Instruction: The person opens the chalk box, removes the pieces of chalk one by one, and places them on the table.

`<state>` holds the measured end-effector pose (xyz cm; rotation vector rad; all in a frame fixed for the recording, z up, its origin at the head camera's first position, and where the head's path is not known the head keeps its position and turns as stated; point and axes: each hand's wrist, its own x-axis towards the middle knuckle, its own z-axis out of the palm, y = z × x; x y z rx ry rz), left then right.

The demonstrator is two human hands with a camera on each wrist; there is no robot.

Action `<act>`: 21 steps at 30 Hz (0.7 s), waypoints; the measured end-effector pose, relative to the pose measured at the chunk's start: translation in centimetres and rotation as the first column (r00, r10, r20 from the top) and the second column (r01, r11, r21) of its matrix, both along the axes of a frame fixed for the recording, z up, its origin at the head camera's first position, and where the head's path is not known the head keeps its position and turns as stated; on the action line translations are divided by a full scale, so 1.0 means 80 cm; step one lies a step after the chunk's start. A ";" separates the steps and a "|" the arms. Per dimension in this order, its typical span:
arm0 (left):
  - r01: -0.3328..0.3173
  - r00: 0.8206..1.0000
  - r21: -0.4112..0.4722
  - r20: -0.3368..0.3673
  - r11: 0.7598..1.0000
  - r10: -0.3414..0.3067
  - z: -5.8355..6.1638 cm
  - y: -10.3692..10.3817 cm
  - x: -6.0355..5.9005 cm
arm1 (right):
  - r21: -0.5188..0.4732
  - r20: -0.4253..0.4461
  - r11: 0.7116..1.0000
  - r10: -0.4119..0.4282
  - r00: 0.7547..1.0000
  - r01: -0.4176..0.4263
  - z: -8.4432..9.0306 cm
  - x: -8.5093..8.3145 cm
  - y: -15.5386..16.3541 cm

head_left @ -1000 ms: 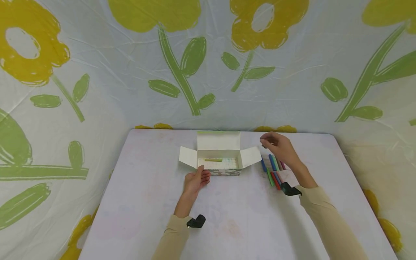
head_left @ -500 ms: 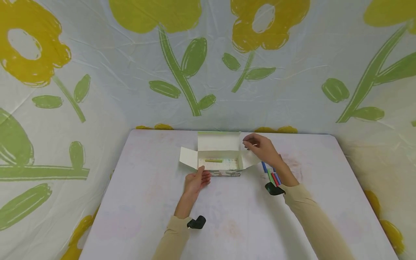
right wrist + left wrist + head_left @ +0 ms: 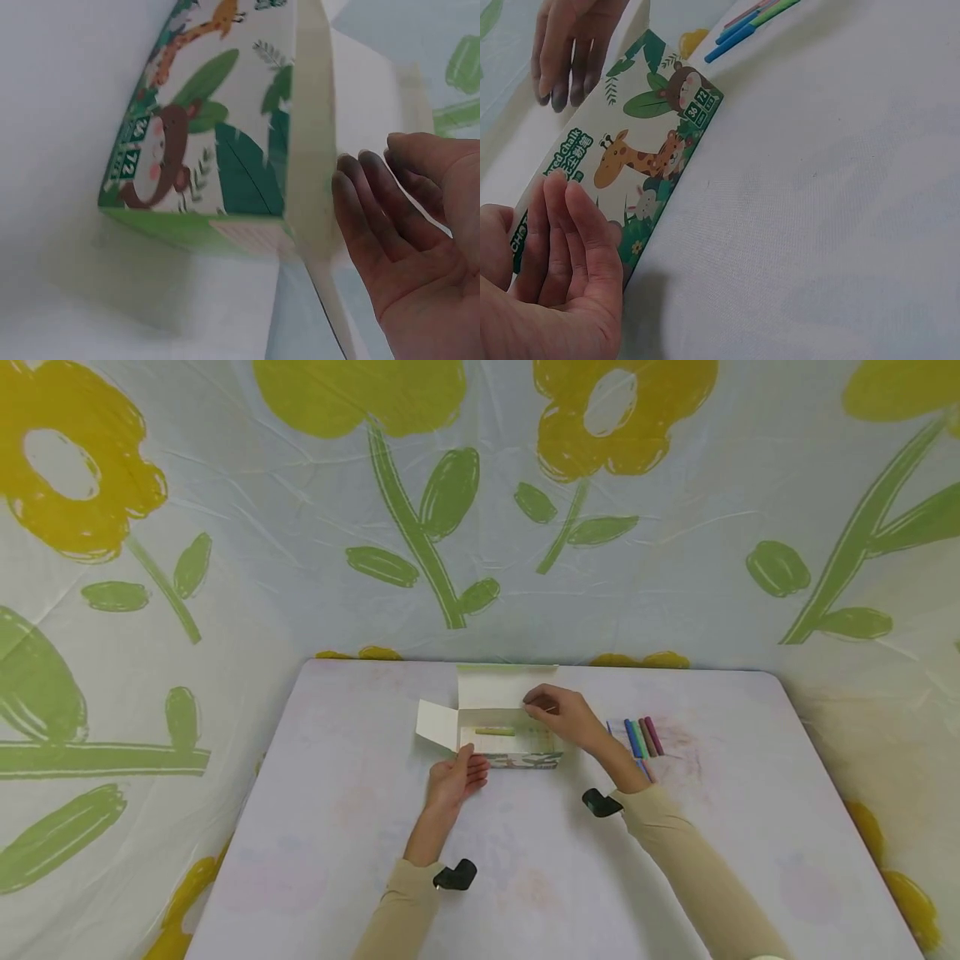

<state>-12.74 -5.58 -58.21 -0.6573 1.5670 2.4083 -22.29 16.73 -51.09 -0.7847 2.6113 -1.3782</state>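
Observation:
A printed chalk box (image 3: 525,761) stands with its flaps folded out near the back of the table. One yellowish chalk stick (image 3: 495,732) lies inside it. My left hand (image 3: 452,779) holds the box's near wall at the left corner, thumb at the rim and fingers along the animal-print front (image 3: 630,161). Over the box's right end hovers my right hand (image 3: 566,714), covering the right flap in the head view. In the right wrist view its fingers (image 3: 364,217) bend loosely, their tips dusted dark, and I see nothing held between them.
Several coloured chalk sticks (image 3: 643,737) lie to the right of the box, partly hidden by my right forearm. Smudges of colour mark the pale table (image 3: 315,793) around them. Flower-printed cloth (image 3: 675,593) rises behind the table.
My right hand has moved left from above the chalk sticks to the box's right end. The left hand and the box have kept their places.

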 end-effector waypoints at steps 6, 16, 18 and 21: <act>0.005 1.000 -0.002 0.009 1.000 -0.005 -0.002 0.001 0.000 | 0.013 0.016 0.998 0.054 0.998 -0.054 -0.014 0.002 -0.017; -0.005 1.000 -0.010 0.003 1.000 0.005 -0.001 0.001 -0.001 | 0.056 0.050 0.990 0.129 0.990 -0.132 -0.027 0.001 -0.038; -0.004 1.000 -0.009 0.004 1.000 0.004 -0.001 0.001 -0.001 | 0.081 0.060 0.985 0.146 0.987 -0.151 -0.030 0.002 -0.042; -0.005 1.000 -0.011 0.003 1.000 0.005 -0.001 0.001 -0.001 | 0.122 0.047 0.975 0.182 0.982 -0.186 -0.035 0.003 -0.048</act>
